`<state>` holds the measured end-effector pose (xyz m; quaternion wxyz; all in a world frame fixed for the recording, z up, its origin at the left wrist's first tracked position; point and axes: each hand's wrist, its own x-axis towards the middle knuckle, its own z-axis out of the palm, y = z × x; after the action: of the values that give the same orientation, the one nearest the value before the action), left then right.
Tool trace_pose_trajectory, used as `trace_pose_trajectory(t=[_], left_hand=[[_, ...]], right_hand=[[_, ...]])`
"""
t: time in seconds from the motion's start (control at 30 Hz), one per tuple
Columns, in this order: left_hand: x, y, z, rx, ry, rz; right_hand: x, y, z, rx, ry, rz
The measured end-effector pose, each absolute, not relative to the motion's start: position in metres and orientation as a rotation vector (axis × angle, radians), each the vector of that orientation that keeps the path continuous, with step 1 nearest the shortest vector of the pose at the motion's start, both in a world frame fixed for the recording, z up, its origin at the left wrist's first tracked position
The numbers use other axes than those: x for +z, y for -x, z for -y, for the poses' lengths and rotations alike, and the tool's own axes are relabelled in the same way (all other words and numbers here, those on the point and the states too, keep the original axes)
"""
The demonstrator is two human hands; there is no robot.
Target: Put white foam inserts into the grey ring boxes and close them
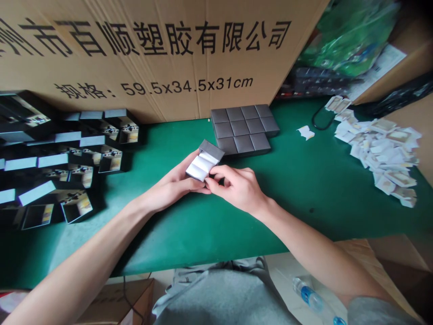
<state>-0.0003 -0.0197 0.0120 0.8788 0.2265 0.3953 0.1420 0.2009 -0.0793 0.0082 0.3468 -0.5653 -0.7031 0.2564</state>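
Note:
Over the middle of the green table, a small dark jewellery box point(204, 161) is held tilted with its lid raised, and a white padded lining shows inside. My left hand point(177, 184) wraps round it from the left and below, thumb along the front edge. At the box's near right corner, my right hand point(237, 184) is closed, with thumb and index finger pinching the edge of the box or its lining; which of the two I cannot tell. Just behind the hands, several shut dark boxes point(241, 122) lie in tight rows.
Several open dark boxes point(111, 158) stand in rows on the left of the green table point(162, 239). A large cardboard carton point(189, 63) walls off the back. White paper-like pieces point(382, 153) are heaped at right, near a lone white scrap point(306, 132).

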Motion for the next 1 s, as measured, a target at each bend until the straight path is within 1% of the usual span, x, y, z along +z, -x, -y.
trace_pose_trajectory(t=[0.17, 0.4, 0.63, 0.8, 1.0], left_hand=[[0.011, 0.002, 0.019, 0.266, -0.486, -0.822], [0.011, 0.001, 0.016, 0.277, -0.344, -0.763], [0.012, -0.001, 0.014, 0.286, -0.328, -0.755], [0.008, 0.001, 0.017, 0.247, -0.324, -0.757], [0.010, 0.002, 0.015, 0.211, -0.310, -0.754]], right_hand=[[0.009, -0.203, 0.079, 0.700, 1.433, 1.888], [0.009, -0.203, 0.076, 0.604, 1.348, 1.915], [0.009, -0.204, 0.076, 0.508, 1.327, 1.943], [0.015, -0.207, 0.072, 0.384, 1.272, 2.065], [0.020, -0.215, 0.068, 0.352, 1.165, 2.160]])
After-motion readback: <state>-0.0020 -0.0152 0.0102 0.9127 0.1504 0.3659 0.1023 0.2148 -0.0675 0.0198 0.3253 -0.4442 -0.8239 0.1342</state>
